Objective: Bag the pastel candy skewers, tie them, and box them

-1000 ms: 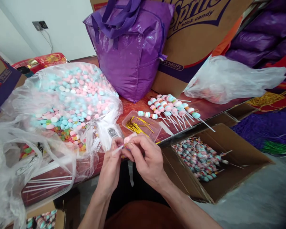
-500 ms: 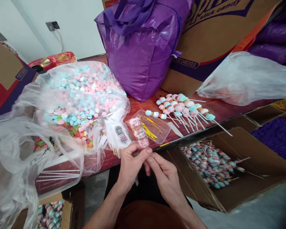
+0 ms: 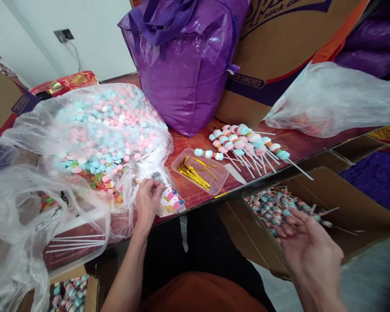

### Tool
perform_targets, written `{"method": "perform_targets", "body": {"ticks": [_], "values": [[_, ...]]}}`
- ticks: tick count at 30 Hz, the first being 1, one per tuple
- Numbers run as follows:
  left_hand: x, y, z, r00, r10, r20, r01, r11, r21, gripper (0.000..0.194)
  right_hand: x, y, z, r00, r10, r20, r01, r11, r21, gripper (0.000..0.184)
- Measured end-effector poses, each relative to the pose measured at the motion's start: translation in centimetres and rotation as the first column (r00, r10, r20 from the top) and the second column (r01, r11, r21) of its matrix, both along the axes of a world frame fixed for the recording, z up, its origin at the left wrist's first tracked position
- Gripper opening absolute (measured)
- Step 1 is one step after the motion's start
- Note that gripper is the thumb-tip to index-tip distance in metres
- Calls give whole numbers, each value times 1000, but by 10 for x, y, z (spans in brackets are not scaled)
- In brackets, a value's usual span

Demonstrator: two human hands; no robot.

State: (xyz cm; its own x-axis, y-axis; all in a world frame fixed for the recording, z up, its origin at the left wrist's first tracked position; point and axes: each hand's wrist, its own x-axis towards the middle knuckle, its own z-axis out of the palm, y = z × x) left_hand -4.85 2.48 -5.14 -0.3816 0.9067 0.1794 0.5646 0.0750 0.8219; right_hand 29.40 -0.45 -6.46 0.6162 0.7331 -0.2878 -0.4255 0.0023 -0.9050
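Note:
My left hand [image 3: 147, 203] is at the table's front edge, its fingers pinched at the top of a small printed plastic bag [image 3: 173, 200] with colored dots. The bag lies over a stack of similar white bags. My right hand [image 3: 312, 247] hangs palm up over a cardboard box [image 3: 360, 208], fingers loosely parted and nothing seen in them. Below the fingers, the box holds many wrapped candy skewers [image 3: 269, 206]. Unwrapped candy skewers [image 3: 243, 141] lie in a pile on the table, beside a clear plastic tray [image 3: 221, 181] of gold twist ties [image 3: 193, 173].
A big clear bag of pink and blue candies [image 3: 107, 117] covers the table's left side, with white sticks [image 3: 74, 243] in front. Behind stand a purple bag [image 3: 185, 73] and a large carton [image 3: 286, 47]. Another box of candy skewers [image 3: 69, 294] sits low at left.
The wrapped candy skewer has left both hands. My right hand has swung right over the box, and my left hand has moved left onto the small bags.

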Motion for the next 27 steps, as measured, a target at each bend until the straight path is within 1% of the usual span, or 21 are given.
{"method": "perform_targets", "body": {"ticks": [1,2,3,4,6,8,10,11,12,14,16,17,18,19,21,22,23,24,25,26,27], "values": [[1,-1,1,992,28,120,-31,999,27,14,-13,-2,5,995,32,100,-39,997,73,15],[3,-3,3,969,46,245,-59,997,47,15,-29,-4,12,975,108,193,-130,986,107,14],[5,-6,6,930,53,362,-81,995,61,18,-47,-7,19,942,136,308,-185,973,136,16],[8,-9,11,884,49,465,-90,994,67,21,-66,-9,27,883,219,415,-287,952,108,16],[16,-15,22,779,16,627,-77,995,70,25,-103,-11,40,730,446,518,-527,850,13,18],[26,-20,34,713,-15,701,-49,996,71,26,-136,-7,50,656,556,510,-654,756,16,23],[35,-25,43,709,-42,704,-28,996,88,26,-160,0,55,641,643,419,-715,699,22,24],[39,-28,46,720,-45,692,-32,995,97,25,-168,4,56,642,672,369,-732,681,33,19],[43,-31,48,734,-29,678,-56,993,104,26,-173,8,56,650,680,340,-734,678,46,15],[50,-39,47,752,44,658,-146,984,101,29,-177,14,56,674,662,327,-717,694,71,16],[57,-47,42,726,98,681,-188,980,59,37,-175,17,56,696,624,355,-689,720,86,19],[61,-50,40,685,87,723,-143,990,16,43,-173,18,57,701,610,369,-680,728,89,19],[64,-53,37,613,65,787,-63,997,-33,47,-171,18,57,705,601,378,-674,734,90,21],[67,-54,35,502,53,863,28,997,-77,47,-169,17,58,707,596,381,-669,738,88,21],[72,-50,33,223,74,972,151,982,-110,42,-165,16,60,703,601,380,-672,736,79,22],[73,-47,33,94,93,991,159,982,-107,40,-164,16,61,697,606,383,-678,731,78,22],[73,-42,34,-5,101,995,138,985,-99,38,-163,15,61,688,612,391,-687,722,80,23],[72,-38,35,-65,100,993,107,990,-93,35,-163,15,61,676,614,408,-697,713,82,24],[72,-33,36,-84,97,992,80,993,-91,32,-162,15,60,664,610,433,-703,706,83,25],[71,-29,37,-64,92,994,53,995,-89,29,-161,15,59,653,599,463,-705,705,82,28],[72,-27,38,-10,87,996,17,996,-87,28,-161,15,58,646,584,492,-701,709,78,31]]}}
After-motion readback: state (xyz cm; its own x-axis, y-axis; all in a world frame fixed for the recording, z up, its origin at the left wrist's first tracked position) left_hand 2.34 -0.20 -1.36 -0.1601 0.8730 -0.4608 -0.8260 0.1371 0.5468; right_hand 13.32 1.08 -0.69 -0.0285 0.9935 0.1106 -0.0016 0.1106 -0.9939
